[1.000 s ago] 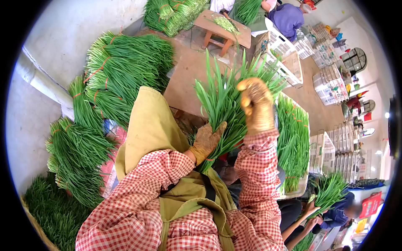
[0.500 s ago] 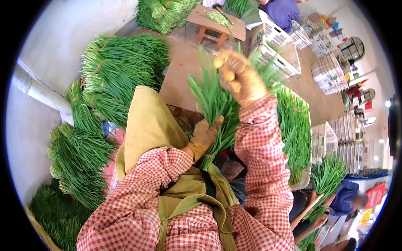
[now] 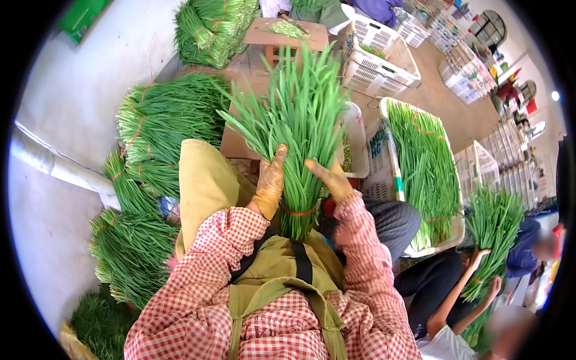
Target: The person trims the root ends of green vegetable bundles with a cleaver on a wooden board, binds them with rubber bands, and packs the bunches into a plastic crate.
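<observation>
A thick bunch of garlic chives (image 3: 303, 126) stands upright in front of my apron, its long flat leaves fanning out at the top. An orange band (image 3: 299, 212) circles it near the lower end. My left hand (image 3: 271, 183), in a stained yellowish glove, is closed around the bunch's left side. On the opposite side, my right hand (image 3: 332, 179) grips it with the thumb in front and the fingers mostly hidden behind. Both hands sit above the band.
Tied chive bundles (image 3: 174, 120) lie piled on the left. A white crate (image 3: 462, 235) packed with chives stands at right, and another crate (image 3: 384, 75) lies beyond. A low wooden table (image 3: 255, 33) stands ahead. At lower right, a co-worker's hands (image 3: 480, 258) hold another bunch.
My right hand has come down from above the leaves to the bunch's right side. The bunch is more upright and its leaves spread higher. The view has shifted slightly.
</observation>
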The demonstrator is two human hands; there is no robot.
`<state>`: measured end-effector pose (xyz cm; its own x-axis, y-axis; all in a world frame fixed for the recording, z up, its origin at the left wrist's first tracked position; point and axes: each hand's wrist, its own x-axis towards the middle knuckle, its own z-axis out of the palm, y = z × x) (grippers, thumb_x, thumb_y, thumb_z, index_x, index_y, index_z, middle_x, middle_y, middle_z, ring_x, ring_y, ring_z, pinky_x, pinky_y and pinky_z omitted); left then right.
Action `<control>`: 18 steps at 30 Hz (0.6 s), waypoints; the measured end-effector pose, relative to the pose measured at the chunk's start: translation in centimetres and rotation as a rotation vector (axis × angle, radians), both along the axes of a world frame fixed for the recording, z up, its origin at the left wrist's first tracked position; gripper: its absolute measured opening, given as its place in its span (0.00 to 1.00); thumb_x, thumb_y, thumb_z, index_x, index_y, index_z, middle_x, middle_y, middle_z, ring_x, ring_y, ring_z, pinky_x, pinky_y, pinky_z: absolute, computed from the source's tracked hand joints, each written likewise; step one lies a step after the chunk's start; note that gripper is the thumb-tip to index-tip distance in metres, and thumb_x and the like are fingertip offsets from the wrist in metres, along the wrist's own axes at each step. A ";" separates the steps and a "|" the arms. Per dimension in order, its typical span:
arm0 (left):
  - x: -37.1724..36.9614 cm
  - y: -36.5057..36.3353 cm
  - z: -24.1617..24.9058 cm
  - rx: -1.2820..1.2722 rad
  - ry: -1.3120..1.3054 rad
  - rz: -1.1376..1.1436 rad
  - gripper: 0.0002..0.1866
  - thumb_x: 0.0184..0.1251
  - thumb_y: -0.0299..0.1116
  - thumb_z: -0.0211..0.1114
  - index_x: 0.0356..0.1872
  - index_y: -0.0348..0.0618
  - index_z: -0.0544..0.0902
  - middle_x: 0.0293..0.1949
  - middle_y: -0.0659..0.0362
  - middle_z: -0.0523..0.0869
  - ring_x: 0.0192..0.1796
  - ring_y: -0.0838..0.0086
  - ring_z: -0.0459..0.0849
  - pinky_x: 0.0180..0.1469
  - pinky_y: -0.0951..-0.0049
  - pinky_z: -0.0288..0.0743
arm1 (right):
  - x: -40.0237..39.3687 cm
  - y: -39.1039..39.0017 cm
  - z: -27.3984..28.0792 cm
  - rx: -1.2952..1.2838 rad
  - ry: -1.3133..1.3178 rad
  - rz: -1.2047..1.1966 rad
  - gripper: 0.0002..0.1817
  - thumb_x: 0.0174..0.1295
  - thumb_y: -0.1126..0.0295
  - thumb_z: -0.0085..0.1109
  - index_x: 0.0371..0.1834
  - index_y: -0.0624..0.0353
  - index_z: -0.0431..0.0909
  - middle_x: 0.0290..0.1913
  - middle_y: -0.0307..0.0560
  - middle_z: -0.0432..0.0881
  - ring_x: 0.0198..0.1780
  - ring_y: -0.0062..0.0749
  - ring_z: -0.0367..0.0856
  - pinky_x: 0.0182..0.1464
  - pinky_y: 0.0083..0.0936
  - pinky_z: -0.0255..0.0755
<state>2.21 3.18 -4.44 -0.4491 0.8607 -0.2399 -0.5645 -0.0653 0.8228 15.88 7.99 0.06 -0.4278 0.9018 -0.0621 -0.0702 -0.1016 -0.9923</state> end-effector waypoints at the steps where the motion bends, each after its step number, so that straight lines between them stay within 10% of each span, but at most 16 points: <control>1: 0.0 -0.1 0.1 -0.009 0.063 -0.007 0.30 0.69 0.44 0.64 0.63 0.30 0.72 0.59 0.55 0.78 0.57 0.69 0.76 0.62 0.69 0.68 | -0.9 0.0 0.1 -0.077 0.172 -0.050 0.37 0.62 0.72 0.66 0.73 0.63 0.58 0.62 0.49 0.75 0.59 0.37 0.76 0.60 0.29 0.71; 9: -1.1 1.9 7.8 0.087 0.317 -0.070 0.29 0.60 0.33 0.72 0.60 0.33 0.73 0.51 0.52 0.82 0.50 0.67 0.82 0.55 0.69 0.77 | -3.0 0.8 0.1 0.319 0.150 -0.238 0.26 0.64 0.80 0.60 0.66 0.65 0.68 0.55 0.48 0.81 0.54 0.33 0.79 0.59 0.28 0.71; 18: -1.6 3.8 5.1 -0.103 -0.055 -0.046 0.22 0.61 0.33 0.69 0.54 0.35 0.77 0.46 0.50 0.84 0.43 0.60 0.85 0.48 0.61 0.82 | 3.2 3.2 -2.2 -0.062 0.555 -0.511 0.24 0.60 0.80 0.64 0.60 0.65 0.73 0.53 0.41 0.79 0.50 0.29 0.78 0.56 0.25 0.73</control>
<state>0.65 6.95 0.68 -0.3938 0.8494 -0.3514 -0.6092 0.0451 0.7918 19.06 11.20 -2.10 0.0588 0.9981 -0.0167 -0.6114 0.0228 -0.7910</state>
